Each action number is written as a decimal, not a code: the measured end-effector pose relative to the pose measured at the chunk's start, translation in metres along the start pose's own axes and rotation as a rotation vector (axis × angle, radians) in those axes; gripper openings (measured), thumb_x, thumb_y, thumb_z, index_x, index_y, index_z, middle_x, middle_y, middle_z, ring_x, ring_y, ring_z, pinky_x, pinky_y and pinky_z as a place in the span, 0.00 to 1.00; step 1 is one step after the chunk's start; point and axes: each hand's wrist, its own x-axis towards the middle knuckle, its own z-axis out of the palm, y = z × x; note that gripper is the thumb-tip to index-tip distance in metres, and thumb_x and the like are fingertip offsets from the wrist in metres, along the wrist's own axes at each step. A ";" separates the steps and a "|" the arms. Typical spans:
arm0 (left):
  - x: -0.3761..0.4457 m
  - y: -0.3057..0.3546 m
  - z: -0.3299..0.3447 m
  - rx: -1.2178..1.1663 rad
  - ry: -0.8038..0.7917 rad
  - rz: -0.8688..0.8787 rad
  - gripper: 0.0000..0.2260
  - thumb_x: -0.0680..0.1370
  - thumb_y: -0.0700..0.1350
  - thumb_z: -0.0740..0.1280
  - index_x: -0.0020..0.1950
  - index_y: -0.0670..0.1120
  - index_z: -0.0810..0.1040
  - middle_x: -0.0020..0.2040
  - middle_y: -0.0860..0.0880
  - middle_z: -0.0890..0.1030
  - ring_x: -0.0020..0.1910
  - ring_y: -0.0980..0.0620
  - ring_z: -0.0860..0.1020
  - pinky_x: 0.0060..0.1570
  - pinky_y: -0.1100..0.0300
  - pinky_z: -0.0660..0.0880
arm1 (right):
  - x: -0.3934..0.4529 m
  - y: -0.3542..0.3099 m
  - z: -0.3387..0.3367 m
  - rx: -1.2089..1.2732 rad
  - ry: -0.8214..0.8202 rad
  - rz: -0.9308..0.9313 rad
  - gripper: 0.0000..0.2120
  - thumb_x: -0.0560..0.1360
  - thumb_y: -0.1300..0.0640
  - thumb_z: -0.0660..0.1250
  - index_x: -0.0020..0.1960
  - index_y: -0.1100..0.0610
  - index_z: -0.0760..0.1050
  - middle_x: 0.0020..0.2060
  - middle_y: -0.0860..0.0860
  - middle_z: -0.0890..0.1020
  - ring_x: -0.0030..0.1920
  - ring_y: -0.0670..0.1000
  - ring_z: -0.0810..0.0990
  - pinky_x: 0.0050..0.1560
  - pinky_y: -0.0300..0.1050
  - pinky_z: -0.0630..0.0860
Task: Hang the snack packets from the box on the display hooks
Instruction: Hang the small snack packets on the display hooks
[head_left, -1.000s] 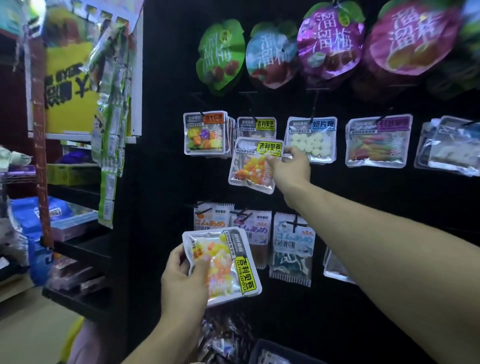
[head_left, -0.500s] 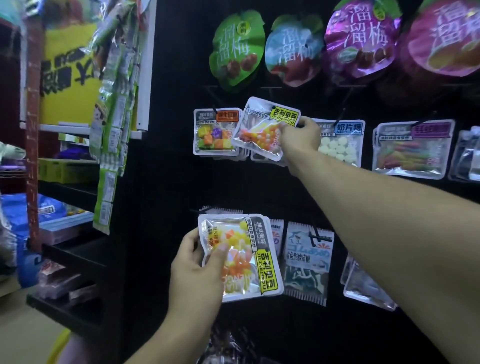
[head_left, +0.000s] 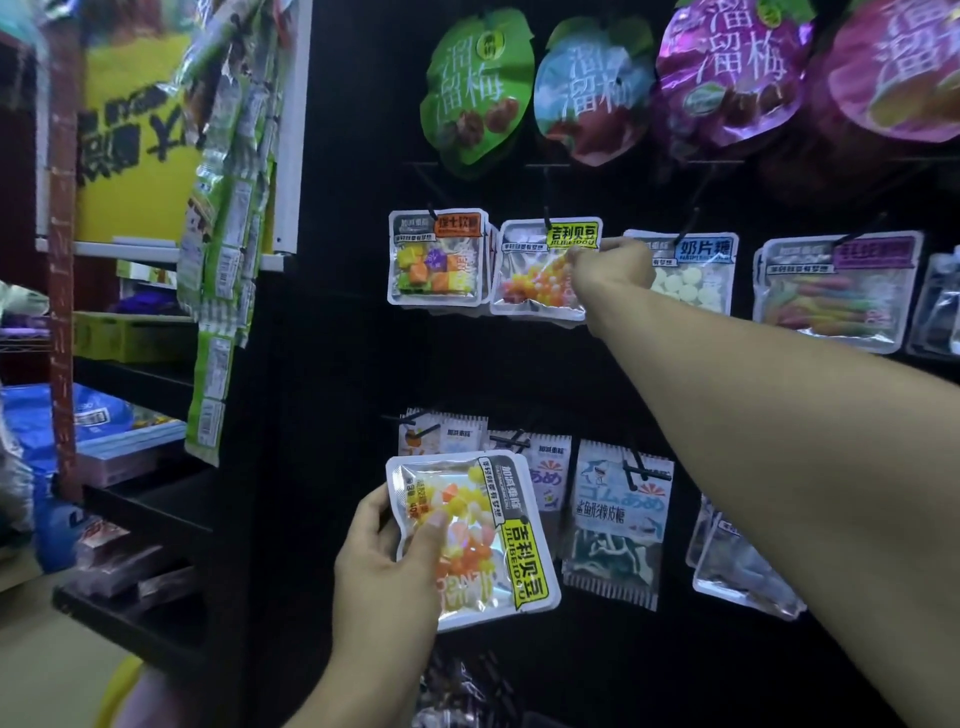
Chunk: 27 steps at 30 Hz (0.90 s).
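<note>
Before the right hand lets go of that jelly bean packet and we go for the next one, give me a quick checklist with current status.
1. Jelly bean packet on the hook: ok, the hook shows at its top edge and it hangs level.
2. Fully seated on the hook: cannot tell, the hole is too small to see.
3. Right hand grip: not ok to move yet, its fingers pinch the packet's right edge.
4. Neighbours undisturbed: ok, cube candy packet and white tablet packet hang straight.
5. Next packet ready: ok, left hand holds a second jelly bean packet, turned sideways.
</note>
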 end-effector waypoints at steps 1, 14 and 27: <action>0.000 0.000 0.000 0.001 -0.006 0.001 0.12 0.82 0.37 0.69 0.61 0.53 0.80 0.49 0.50 0.90 0.47 0.45 0.89 0.49 0.43 0.85 | 0.003 0.002 0.000 -0.019 0.015 0.009 0.15 0.77 0.52 0.76 0.61 0.54 0.80 0.57 0.52 0.84 0.53 0.56 0.83 0.59 0.51 0.82; -0.015 0.009 0.004 -0.019 0.012 -0.017 0.12 0.82 0.37 0.70 0.62 0.51 0.80 0.50 0.49 0.90 0.47 0.46 0.89 0.40 0.52 0.83 | -0.031 0.026 -0.033 -0.303 -0.160 -0.220 0.13 0.81 0.53 0.70 0.65 0.50 0.76 0.51 0.46 0.80 0.49 0.52 0.81 0.53 0.49 0.80; -0.050 0.051 0.062 -0.113 0.084 0.101 0.15 0.82 0.38 0.71 0.67 0.52 0.77 0.59 0.50 0.87 0.56 0.48 0.87 0.57 0.45 0.84 | -0.194 0.059 -0.135 0.100 -0.615 0.164 0.18 0.79 0.38 0.70 0.55 0.52 0.82 0.51 0.51 0.88 0.48 0.50 0.88 0.46 0.47 0.85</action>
